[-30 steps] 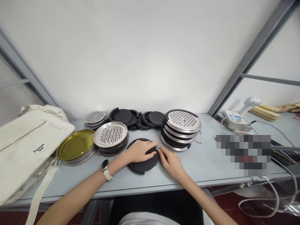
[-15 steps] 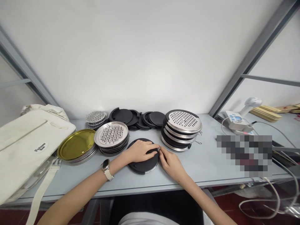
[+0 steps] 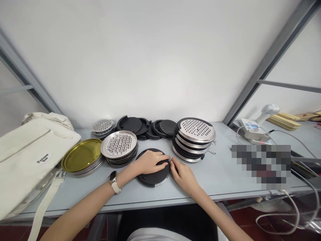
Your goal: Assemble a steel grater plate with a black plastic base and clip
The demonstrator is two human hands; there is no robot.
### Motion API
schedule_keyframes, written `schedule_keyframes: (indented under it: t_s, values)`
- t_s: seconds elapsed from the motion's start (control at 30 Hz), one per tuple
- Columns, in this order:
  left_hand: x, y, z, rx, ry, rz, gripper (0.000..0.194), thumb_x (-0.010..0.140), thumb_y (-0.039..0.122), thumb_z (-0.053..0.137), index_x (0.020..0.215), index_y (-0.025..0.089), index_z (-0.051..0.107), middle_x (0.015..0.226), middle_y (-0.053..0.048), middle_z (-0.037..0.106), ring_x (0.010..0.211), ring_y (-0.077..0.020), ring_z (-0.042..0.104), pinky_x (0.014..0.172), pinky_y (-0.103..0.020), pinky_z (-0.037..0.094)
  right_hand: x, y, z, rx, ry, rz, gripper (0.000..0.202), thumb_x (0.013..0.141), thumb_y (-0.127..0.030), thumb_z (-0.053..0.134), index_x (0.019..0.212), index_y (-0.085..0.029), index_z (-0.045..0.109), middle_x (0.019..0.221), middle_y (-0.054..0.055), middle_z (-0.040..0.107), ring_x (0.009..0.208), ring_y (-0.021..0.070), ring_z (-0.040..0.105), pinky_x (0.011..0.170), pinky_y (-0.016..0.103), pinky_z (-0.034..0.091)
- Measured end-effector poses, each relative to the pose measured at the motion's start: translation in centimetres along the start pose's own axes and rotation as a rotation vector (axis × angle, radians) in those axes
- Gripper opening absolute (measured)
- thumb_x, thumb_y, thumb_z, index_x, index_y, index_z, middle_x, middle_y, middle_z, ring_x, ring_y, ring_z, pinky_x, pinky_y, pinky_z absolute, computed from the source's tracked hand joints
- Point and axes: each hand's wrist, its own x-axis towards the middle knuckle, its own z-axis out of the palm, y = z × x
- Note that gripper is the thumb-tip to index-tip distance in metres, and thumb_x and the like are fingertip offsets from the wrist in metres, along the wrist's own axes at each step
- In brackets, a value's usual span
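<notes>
Partway there, by the looks

Centre-left, the golden-topped pile (image 3: pixel 81 154) and grater pile (image 3: pixel 120 144) look unfitted. Lower centre, the left hand (image 3: pixel 151 162) lies loosely spread on a black disc (image 3: pixel 157 177), right hand (image 3: pixel 184 175) pinching a small metal piece (image 3: pixel 170 160) at its rim. Right, the stack (image 3: pixel 197 130) seems done.

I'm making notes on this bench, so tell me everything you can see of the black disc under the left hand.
The black disc is round, matte and plastic-looking, with a metal-looking edge showing at its lower right. It lies flat on the grey table. The left hand rests across its top, hiding much of it; the right hand is at its right edge, fingertips by a small shiny piece.
</notes>
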Motion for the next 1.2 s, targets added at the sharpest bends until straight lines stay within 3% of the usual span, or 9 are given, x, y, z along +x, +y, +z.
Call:
schedule_keyframes:
  t_s: [0.73,1.2]
  values:
    - [0.0,0.1,0.1,-0.017,0.013,-0.009,0.031,0.092,0.035,0.045,0.12,0.027,0.056,0.09,-0.002,0.066,0.081,-0.0184,0.063,0.072,-0.026,0.044,-0.2,0.0,-0.1,0.1,-0.004,-0.003,0.023,0.091,-0.026,0.036,0.079,-0.02,0.054,0.061,-0.001,0.057,0.052,0.0142,0.05,0.053,0.023,0.032]
    - [0.5,1.2,0.8,-0.011,0.083,-0.126,0.029,0.092,0.035,0.044,0.118,0.026,0.055,0.097,-0.003,0.068,0.087,-0.0223,0.065,0.073,-0.03,0.046,0.2,0.1,0.1,0.054,0.037,0.048,0.024,0.09,-0.027,0.038,0.068,-0.022,0.046,0.054,-0.003,0.051,0.048,0.0136,0.045,0.05,0.024,0.027]
